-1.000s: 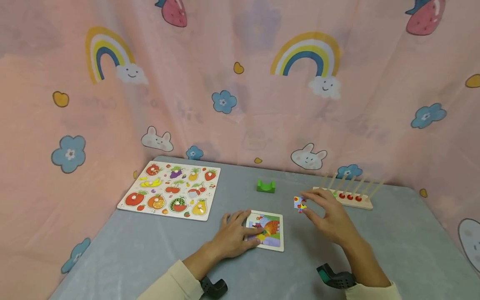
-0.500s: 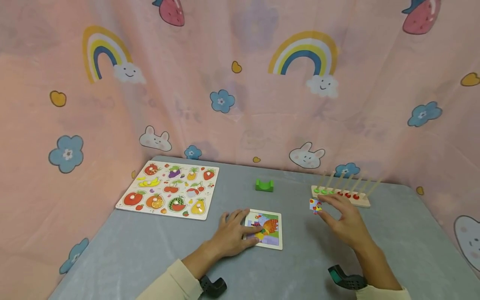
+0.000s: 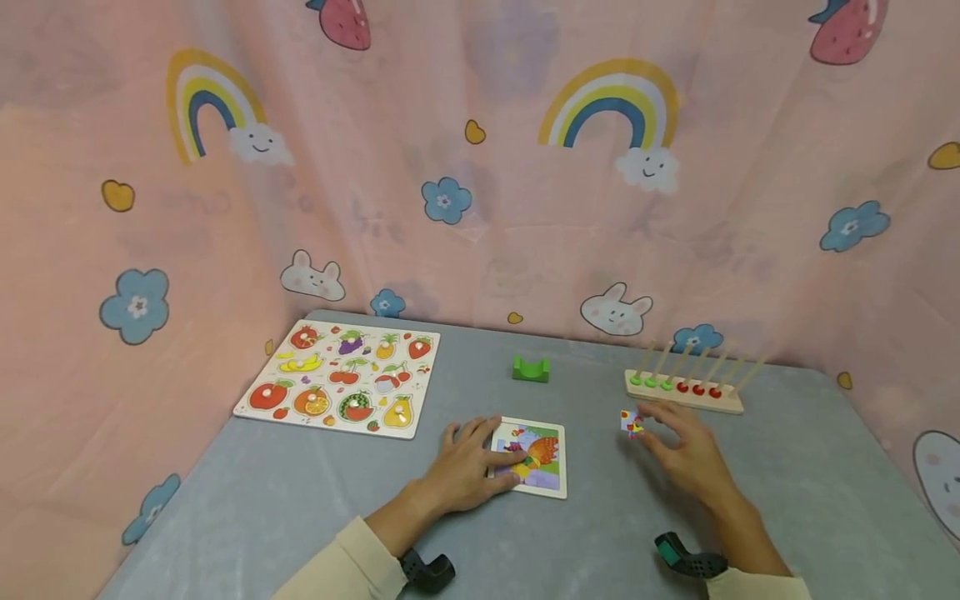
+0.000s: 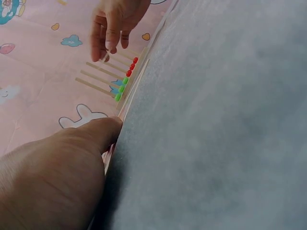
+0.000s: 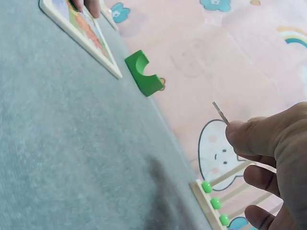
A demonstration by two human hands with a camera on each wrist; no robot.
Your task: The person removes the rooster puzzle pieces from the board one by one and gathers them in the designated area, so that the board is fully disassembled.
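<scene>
In the head view, my left hand (image 3: pixel 468 471) rests on the left part of a small framed jigsaw puzzle (image 3: pixel 551 492), thumb and index finger lying across its picture. To the right of it, my right hand (image 3: pixel 693 454) pinches a small colourful jigsaw piece (image 3: pixel 630 423) between thumb and fingertips, held up above the table. The right wrist view shows that jigsaw piece (image 5: pixel 220 113) edge-on, thin and flat, beyond the thumb. In the left wrist view, the thumb of my left hand (image 4: pixel 62 167) lies along the puzzle's edge, and most of the picture is hidden.
A large fruit knob puzzle (image 3: pixel 337 379) lies at the back left of the grey table (image 3: pixel 585 542). A green notched block (image 3: pixel 531 371) stands behind the small puzzle. At the back right is a wooden peg rack (image 3: pixel 686 396) with green and red beads. A pink curtain (image 3: pixel 510 250) hangs behind.
My right hand has moved right with the jigsaw piece, away from the framed puzzle, then slightly nearer to me. The left hand has stayed in place on the puzzle.
</scene>
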